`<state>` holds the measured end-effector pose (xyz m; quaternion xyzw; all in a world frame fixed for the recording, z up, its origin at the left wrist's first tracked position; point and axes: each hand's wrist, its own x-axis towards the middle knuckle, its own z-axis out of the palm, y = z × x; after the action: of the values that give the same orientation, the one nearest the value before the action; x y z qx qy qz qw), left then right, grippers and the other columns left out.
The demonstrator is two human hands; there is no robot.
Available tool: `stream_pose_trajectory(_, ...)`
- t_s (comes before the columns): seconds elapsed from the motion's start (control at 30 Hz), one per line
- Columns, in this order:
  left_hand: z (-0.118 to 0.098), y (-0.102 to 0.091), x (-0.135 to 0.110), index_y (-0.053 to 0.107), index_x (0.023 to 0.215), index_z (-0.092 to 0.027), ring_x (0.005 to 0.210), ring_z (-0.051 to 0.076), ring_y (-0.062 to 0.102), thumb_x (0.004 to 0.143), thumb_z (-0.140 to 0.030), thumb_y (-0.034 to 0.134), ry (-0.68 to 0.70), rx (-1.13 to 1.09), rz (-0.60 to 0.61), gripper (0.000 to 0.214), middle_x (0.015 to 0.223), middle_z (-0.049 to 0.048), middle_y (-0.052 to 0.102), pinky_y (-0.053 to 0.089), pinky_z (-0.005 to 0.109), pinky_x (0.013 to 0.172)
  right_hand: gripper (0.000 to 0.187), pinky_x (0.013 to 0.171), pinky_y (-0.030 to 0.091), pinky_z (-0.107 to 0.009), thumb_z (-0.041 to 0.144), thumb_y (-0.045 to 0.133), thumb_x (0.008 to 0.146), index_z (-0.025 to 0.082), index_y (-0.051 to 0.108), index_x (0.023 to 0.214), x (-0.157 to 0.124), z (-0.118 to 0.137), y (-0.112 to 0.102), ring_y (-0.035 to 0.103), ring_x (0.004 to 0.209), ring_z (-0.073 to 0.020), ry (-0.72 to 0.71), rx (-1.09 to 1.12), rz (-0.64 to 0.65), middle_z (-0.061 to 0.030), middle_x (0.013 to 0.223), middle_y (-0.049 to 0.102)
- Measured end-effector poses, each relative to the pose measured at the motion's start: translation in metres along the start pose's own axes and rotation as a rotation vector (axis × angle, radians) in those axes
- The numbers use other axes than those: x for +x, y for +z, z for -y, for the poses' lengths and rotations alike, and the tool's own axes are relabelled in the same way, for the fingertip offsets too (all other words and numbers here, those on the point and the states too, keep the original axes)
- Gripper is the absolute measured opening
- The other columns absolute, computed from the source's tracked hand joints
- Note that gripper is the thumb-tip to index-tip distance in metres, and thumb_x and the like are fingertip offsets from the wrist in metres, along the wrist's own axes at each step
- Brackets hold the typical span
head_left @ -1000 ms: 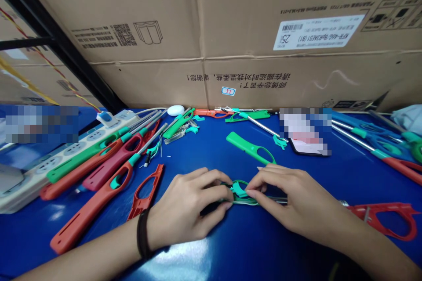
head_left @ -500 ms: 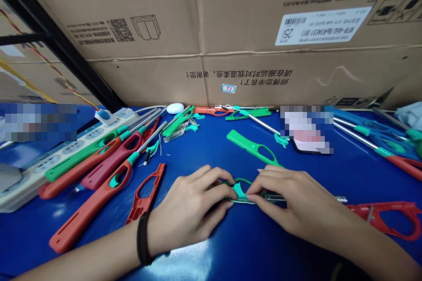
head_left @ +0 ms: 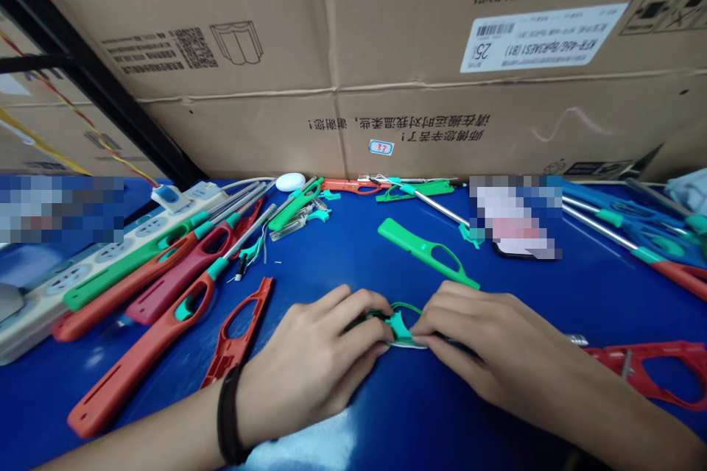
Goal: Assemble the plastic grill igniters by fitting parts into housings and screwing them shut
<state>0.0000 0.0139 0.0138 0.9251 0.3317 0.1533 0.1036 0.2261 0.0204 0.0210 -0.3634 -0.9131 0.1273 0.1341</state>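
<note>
Both my hands rest on the blue table (head_left: 353, 250) and pinch a green lighter body (head_left: 402, 322) lying flat between them. My left hand (head_left: 314, 360), with a black band at the wrist, is closed over its handle end. My right hand (head_left: 486, 342) covers the other end, fingertips pressing beside the teal trigger; a metal tube tip (head_left: 577, 340) shows past that hand. A loose green handle shell (head_left: 425, 252) lies just beyond my fingers.
Several finished long lighters (head_left: 160, 287) in orange, red and green lie at the left beside a white power strip (head_left: 82, 265). A red shell (head_left: 237, 331) sits by my left wrist, another red shell (head_left: 657, 372) at right. Cardboard boxes (head_left: 387, 51) wall off the back.
My hands stay on the green lighter body and have shifted only slightly; the view has drifted a little, so everything sits marginally lower and leftward.
</note>
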Motion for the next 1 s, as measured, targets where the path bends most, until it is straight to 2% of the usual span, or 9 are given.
stream_pose_trajectory(0.1,0.0,0.001,-0.001,0.058,0.104,-0.023,0.09,0.017,0.055,0.093,-0.019,0.047,0.023,0.051,-0.013,0.016,0.116,-0.0007,0.059,0.049,0.031,0.079,0.016,0.057,0.044,-0.028,0.011,0.051,0.085,0.019,0.063,0.079,-0.001,0.001,0.002,0.058,0.068,-0.0172,-0.03,-0.042,-0.033,-0.0014,0.074,0.065)
stream_pose_trajectory(0.2,0.001,0.001,-0.001,0.059,0.104,-0.023,0.086,0.017,0.055,0.092,-0.018,0.049,0.04,0.072,-0.014,0.016,0.116,-0.0013,0.06,0.049,0.029,0.071,0.017,0.052,0.043,-0.028,0.01,0.049,0.085,0.02,0.061,0.078,-0.001,0.0,0.005,0.057,0.065,-0.0169,-0.044,-0.064,-0.066,-0.0001,0.072,0.064)
stream_pose_trajectory(0.3,0.002,0.001,-0.001,0.06,0.104,-0.022,0.082,0.017,0.054,0.092,-0.018,0.05,0.051,0.075,-0.02,0.016,0.116,-0.0009,0.06,0.048,0.027,0.063,0.027,0.049,0.042,-0.029,0.005,0.041,0.085,0.022,0.061,0.079,-0.003,0.001,0.008,0.058,0.063,-0.0164,-0.053,-0.1,-0.073,0.0009,0.072,0.065)
stream_pose_trajectory(0.43,0.003,0.002,-0.002,0.061,0.104,-0.022,0.083,0.016,0.056,0.091,-0.017,0.05,0.06,0.071,-0.032,0.017,0.118,-0.0002,0.06,0.049,0.027,0.068,0.045,0.049,0.045,-0.03,-0.001,0.024,0.087,0.02,0.063,0.086,-0.007,0.008,0.009,0.062,0.068,-0.0176,-0.167,-0.274,-0.19,-0.0025,0.079,0.07)
stream_pose_trajectory(0.53,0.004,0.001,-0.002,0.061,0.104,-0.022,0.086,0.016,0.057,0.091,-0.017,0.051,0.043,0.044,-0.028,0.017,0.12,-0.0003,0.058,0.05,0.027,0.072,0.053,0.057,0.049,-0.031,-0.006,0.018,0.085,0.017,0.065,0.091,-0.007,0.014,0.003,0.064,0.079,-0.0187,-0.227,-0.395,-0.275,-0.0053,0.087,0.072)
stream_pose_trajectory(0.7,0.006,-0.001,-0.001,0.062,0.102,-0.023,0.091,0.014,0.058,0.091,-0.017,0.053,0.03,-0.062,-0.044,0.015,0.118,0.0004,0.057,0.049,0.025,0.077,0.046,0.046,0.045,-0.029,-0.005,0.025,0.083,0.019,0.062,0.071,-0.004,0.013,0.001,0.06,0.062,-0.0176,-0.196,-0.322,-0.168,-0.0038,0.069,0.068)
stream_pose_trajectory(0.83,0.006,-0.001,-0.002,0.063,0.103,-0.023,0.094,0.013,0.058,0.09,-0.016,0.054,0.032,-0.078,-0.071,0.017,0.118,0.0006,0.057,0.049,0.024,0.079,0.031,0.051,0.045,-0.028,-0.002,0.039,0.081,0.02,0.061,0.086,-0.004,0.005,0.009,0.059,0.067,-0.0165,-0.159,-0.16,-0.049,-0.0009,0.082,0.067)
stream_pose_trajectory(0.9,0.007,0.0,-0.002,0.063,0.105,-0.024,0.094,0.014,0.059,0.09,-0.016,0.055,0.033,-0.067,-0.077,0.018,0.118,0.0007,0.057,0.049,0.024,0.078,0.031,0.055,0.045,-0.028,-0.002,0.043,0.081,0.022,0.059,0.092,-0.005,0.0,0.012,0.058,0.07,-0.0157,-0.134,-0.068,0.002,0.001,0.086,0.066)
stream_pose_trajectory(1.0,0.008,0.0,-0.002,0.063,0.105,-0.025,0.091,0.013,0.059,0.09,-0.017,0.056,0.045,-0.074,-0.08,0.019,0.116,0.0011,0.057,0.049,0.024,0.078,0.032,0.059,0.043,-0.027,-0.003,0.046,0.08,0.025,0.057,0.09,-0.004,-0.005,0.013,0.057,0.072,-0.0139,-0.08,0.055,0.05,0.0039,0.086,0.064)
